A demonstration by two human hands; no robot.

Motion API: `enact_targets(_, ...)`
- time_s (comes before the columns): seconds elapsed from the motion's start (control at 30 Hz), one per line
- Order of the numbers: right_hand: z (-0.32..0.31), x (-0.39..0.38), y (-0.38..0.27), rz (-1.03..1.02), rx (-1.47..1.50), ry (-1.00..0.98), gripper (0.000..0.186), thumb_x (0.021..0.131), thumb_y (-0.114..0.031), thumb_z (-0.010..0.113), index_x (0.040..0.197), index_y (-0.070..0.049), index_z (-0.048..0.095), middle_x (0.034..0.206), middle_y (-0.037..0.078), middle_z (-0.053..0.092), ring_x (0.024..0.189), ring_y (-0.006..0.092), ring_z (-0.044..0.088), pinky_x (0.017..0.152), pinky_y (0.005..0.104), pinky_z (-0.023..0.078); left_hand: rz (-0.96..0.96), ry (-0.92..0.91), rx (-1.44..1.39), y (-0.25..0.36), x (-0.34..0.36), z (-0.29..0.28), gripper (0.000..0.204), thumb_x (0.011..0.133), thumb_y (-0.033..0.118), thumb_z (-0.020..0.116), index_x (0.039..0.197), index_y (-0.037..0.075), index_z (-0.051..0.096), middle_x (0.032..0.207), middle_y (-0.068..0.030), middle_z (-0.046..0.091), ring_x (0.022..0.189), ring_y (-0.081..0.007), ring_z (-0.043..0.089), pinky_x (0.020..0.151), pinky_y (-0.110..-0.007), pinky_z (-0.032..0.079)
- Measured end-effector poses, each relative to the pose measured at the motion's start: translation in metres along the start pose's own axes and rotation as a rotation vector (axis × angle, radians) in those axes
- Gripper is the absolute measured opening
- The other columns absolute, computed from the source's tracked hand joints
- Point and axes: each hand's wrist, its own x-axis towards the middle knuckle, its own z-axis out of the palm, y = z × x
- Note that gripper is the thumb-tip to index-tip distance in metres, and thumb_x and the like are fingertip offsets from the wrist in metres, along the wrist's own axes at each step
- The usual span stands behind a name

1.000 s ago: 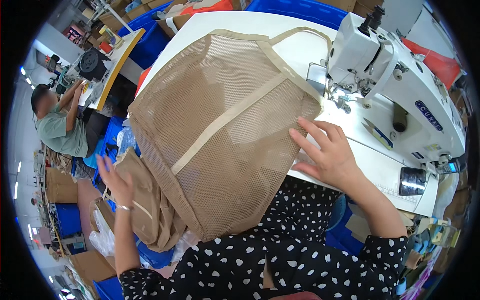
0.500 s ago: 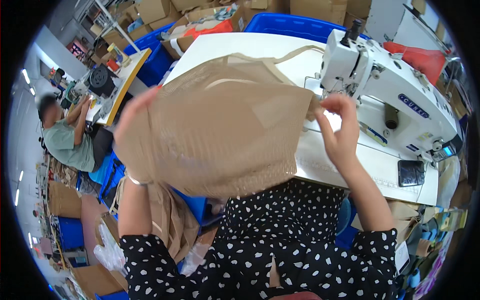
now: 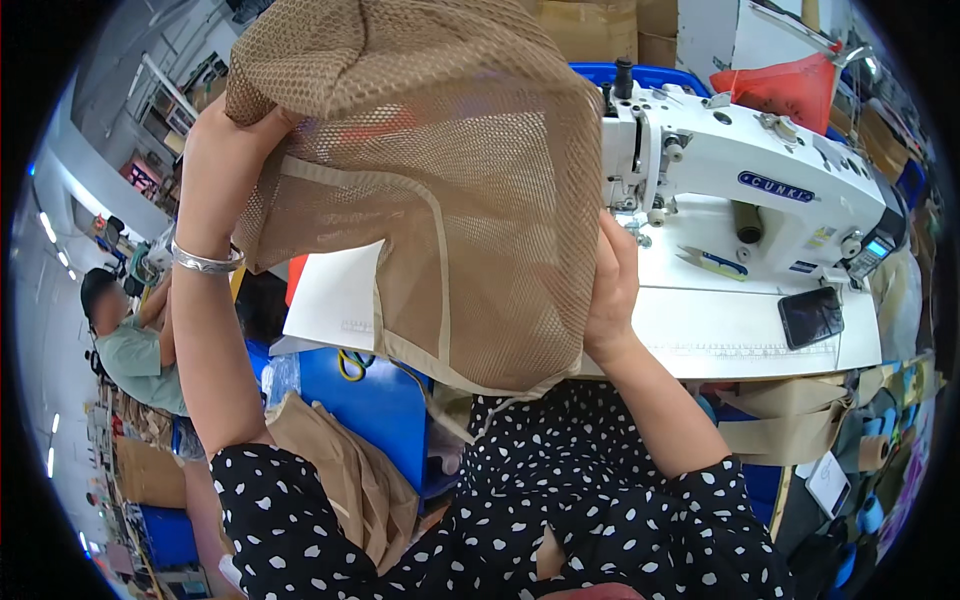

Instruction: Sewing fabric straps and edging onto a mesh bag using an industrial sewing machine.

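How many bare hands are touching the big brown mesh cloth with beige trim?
2: the left hand is at the upper left of the brown mesh cloth, the right hand at its right edge. Some fingers are hidden.

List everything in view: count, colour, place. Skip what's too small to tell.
Mesh fabric: one, tan, raised at centre
Table: one, white, behind and right of mesh
Sewing machine: one, white, on table, right
Thread spool: one, dark, under machine arm
Snips: one, yellow and blue, on table
Phone: one, black, table's right end
Red bag: one, red, behind machine
Cardboard boxes: several, brown, behind table and far left
Fabric pile: one, tan, lower left
Co-worker: one, green shirt, far left
Sleeves: two, black with white dots, lower edge
Left hand: one, mesh's upper left, partly hidden
Right hand: one, mesh's right edge
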Motion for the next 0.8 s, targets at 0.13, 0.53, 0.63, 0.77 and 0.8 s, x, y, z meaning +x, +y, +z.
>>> enact_targets(0.13, -0.022, 0.005, -0.001, -0.049, 0.079, -0.081, 0.04, 0.088, -0.005, 0.064, 0.127, 0.0, 0.063, 0.126, 0.018, 0.065, 0.116, 0.0351, 0.063, 0.097, 0.0448, 0.051, 0.358, 0.519, 0.356, 0.036, -0.019, 0.015, 0.064, 0.086, 0.014, 0.073, 0.145, 0.005, 0.051, 0.137, -0.019, 0.061, 0.12, -0.0334, 0.061, 0.102, -0.04, 0.047)
enact_targets(0.53, -0.111, -0.055, -0.017, -0.06, 0.27, -0.981, 0.042, 0.082, -0.008, 0.059, 0.122, 0.006, 0.06, 0.126, 0.02, 0.063, 0.125, 0.0369, 0.058, 0.111, 0.0445, 0.045, 0.375, -1.175, 0.448, 0.118, -0.15, 0.184, 0.051, 0.092, 0.025, 0.061, 0.139, 0.007, 0.056, 0.124, -0.0128, 0.064, 0.113, -0.0281, 0.064, 0.098, -0.038, 0.044)
enact_targets(0.63, -0.121, -0.058, -0.012, -0.011, 0.294, -0.98, 0.043, 0.082, -0.008, 0.06, 0.123, 0.005, 0.061, 0.126, 0.02, 0.062, 0.125, 0.0366, 0.058, 0.109, 0.0449, 0.047, 0.474, -0.856, 0.068, 0.103, -0.159, 0.203, 0.054, 0.091, 0.028, 0.065, 0.143, 0.014, 0.055, 0.134, -0.0131, 0.06, 0.122, -0.0281, 0.058, 0.1, -0.041, 0.043)
enact_targets(0.77, -0.134, -0.057, -0.019, -0.005, 0.079, -0.969, 0.041, 0.082, -0.01, 0.061, 0.121, 0.004, 0.062, 0.125, 0.021, 0.061, 0.122, 0.0362, 0.059, 0.106, 0.0456, 0.049, 0.575, -0.647, -0.082, 0.093, -0.172, 0.221, 0.057, 0.088, 0.03, 0.069, 0.143, 0.02, 0.056, 0.142, -0.0106, 0.055, 0.13, -0.0283, 0.053, 0.101, -0.045, 0.042)
enact_targets(0.8, -0.135, -0.057, -0.019, 0.01, 0.11, -0.951, 0.04, 0.082, -0.011, 0.061, 0.119, 0.004, 0.062, 0.124, 0.021, 0.061, 0.12, 0.0359, 0.06, 0.105, 0.0464, 0.049, 0.542, -0.689, -0.087, 0.093, -0.175, 0.224, 0.057, 0.088, 0.03, 0.069, 0.142, 0.019, 0.056, 0.144, -0.0098, 0.055, 0.132, -0.0282, 0.051, 0.102, -0.046, 0.042)
